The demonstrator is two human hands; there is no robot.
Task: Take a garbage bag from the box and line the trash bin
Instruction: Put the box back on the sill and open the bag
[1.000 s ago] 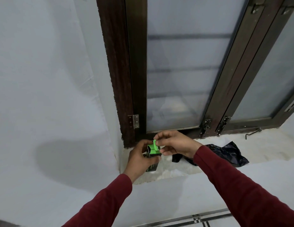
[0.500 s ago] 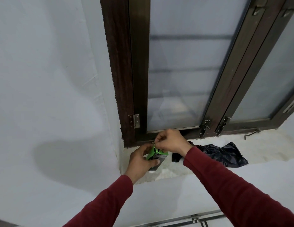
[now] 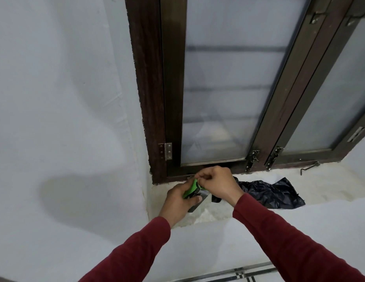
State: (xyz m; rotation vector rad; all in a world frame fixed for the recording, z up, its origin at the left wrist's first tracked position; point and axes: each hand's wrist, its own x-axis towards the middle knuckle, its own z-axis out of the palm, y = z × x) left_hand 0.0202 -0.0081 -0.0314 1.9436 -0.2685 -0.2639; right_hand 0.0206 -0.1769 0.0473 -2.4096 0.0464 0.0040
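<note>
Both hands meet over the window sill (image 3: 320,186), low centre of frame, sleeves dark red knit.

Left hand (image 3: 177,200) grips the box (image 3: 195,197): small, flat-sided cardboard, bright green top edge, dark printed lower panel, glossy. Thumb lies across its front face, fingers wrap behind. Box is tilted, top leaning toward 1 o'clock, held just above the sill's left end.

Right hand (image 3: 218,185) sits at 1 o'clock from the left one, touching the box top. Thumb and forefinger pinch at the green upper edge; cannot tell whether that is a flap or bag material, too small.

Garbage bag (image 3: 273,193): black thin plastic film, crumpled, shiny creases, lying flat on the sill at 3 o'clock of the hands, partly hidden behind the right wrist.

Sill is rough, pale, chalky plaster with a chipped front edge. Window frame (image 3: 151,98) is dark brown wood grain, frosted glass (image 3: 224,94) panes, metal hinge (image 3: 167,151) at 11 o'clock of the hands, a metal hook latch (image 3: 309,169) resting on the sill at 2 o'clock. Wall (image 3: 55,119) is smooth, matte white.
</note>
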